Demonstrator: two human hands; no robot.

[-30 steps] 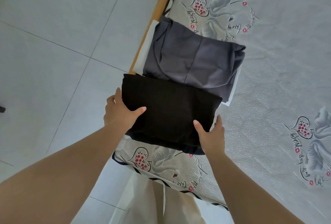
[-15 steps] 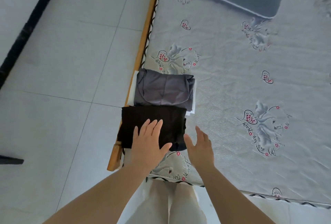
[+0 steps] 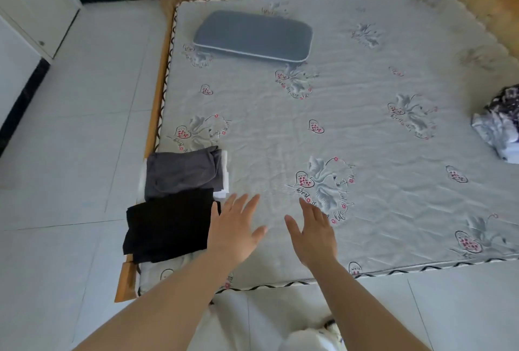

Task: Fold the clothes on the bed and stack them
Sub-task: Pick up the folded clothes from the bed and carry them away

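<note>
Head view showed that you had let go of the folded black garment (image 3: 170,228), which a second earlier sat clamped between both your hands; it lay at the bed's near left corner, overhanging the left edge a little, partly over the folded grey garment (image 3: 181,172) and the white piece (image 3: 224,179) beneath that. Your left hand (image 3: 234,227) hung flat with fingers spread, just beside the black garment's right edge, holding nothing. Your right hand (image 3: 311,231) was likewise spread and empty above the bare bed (image 3: 280,131), near the front edge. Your gaze had lifted from the pile to take in the whole mattress, with the grey pillow (image 3: 252,36) near the far left corner. At the right edge lay a crumpled heap of patterned clothes (image 3: 500,123), well apart from your stack. The black piece looked done, so that heap was probably your next job; it looked offset enough that the stack might want squaring.
</note>
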